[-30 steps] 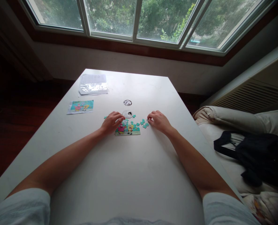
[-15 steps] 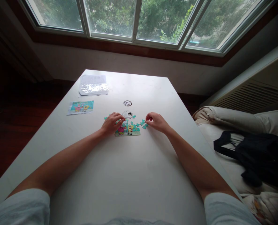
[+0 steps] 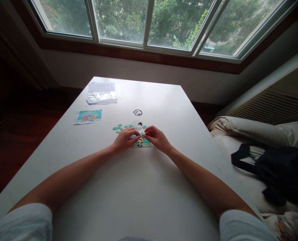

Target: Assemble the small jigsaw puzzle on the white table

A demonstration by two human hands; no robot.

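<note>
A small, partly assembled cartoon jigsaw puzzle (image 3: 143,144) lies in the middle of the white table (image 3: 138,187). My left hand (image 3: 125,139) rests on its left part with bent fingers, the tips pressing on the pieces. My right hand (image 3: 157,138) is right beside it over the puzzle's upper right. Thumb and forefinger are pinched together on a small teal puzzle piece (image 3: 142,133). The fingertips of both hands almost touch. Several loose teal pieces (image 3: 118,128) lie just beyond my left hand.
A printed picture card (image 3: 87,116) and a clear plastic bag over paper (image 3: 101,93) lie at the far left of the table. A round cable hole (image 3: 137,112) and a clear ring (image 3: 137,125) sit beyond the puzzle. A black bag (image 3: 277,170) lies on the cushion at right.
My right hand moved left from the loose pieces at the puzzle's right side to over the puzzle, next to my left hand. The left hand shifted slightly right.
</note>
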